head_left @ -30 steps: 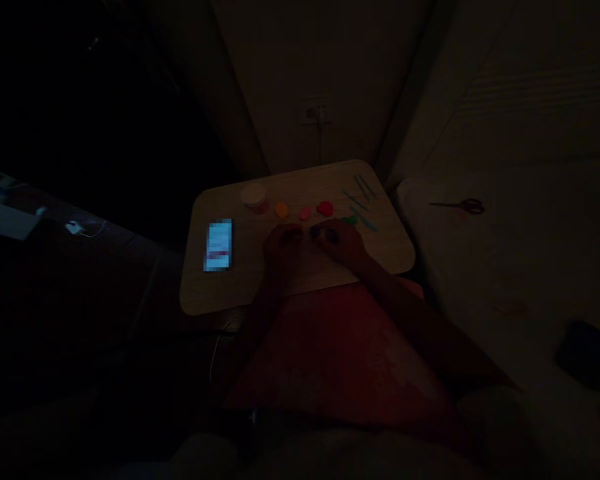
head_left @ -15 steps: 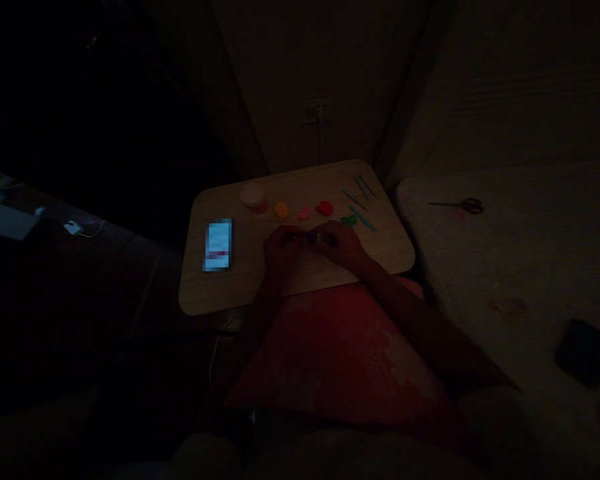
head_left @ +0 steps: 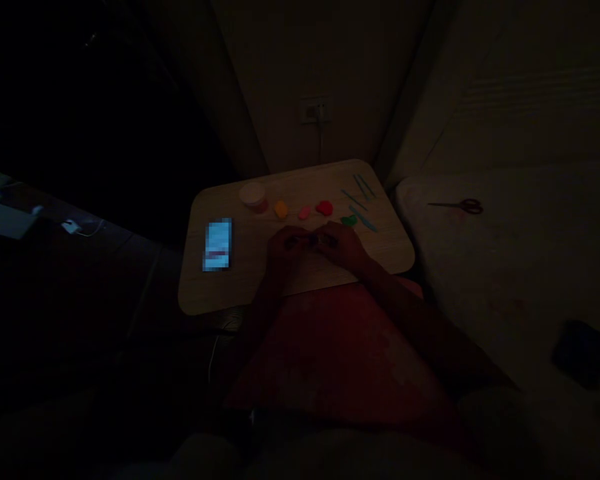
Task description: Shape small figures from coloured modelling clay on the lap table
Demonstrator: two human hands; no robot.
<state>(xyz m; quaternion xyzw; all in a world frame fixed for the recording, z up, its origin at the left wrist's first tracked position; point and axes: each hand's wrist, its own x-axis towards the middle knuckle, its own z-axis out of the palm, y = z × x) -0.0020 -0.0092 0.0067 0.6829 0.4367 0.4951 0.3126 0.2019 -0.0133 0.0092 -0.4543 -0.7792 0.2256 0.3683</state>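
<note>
Over table point(head_left: 235, 283): L hand point(head_left: 283, 247) near R hand point(head_left: 341, 244).

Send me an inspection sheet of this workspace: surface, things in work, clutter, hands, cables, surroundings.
Surface: pale table with rounded corners, dimly lit.
Things in work: orange lump, pink lump, red lump and green piece; teal tools at the right; a small dark piece between the hands.
Clutter: tub and lit phone on the left part.
Hands: left hand and right hand close together; too dark to tell which holds the dark piece.
Cables: wall cable below the socket; white cord below the table's near left side.
Surroundings: scissors on a pale surface to the right.
</note>
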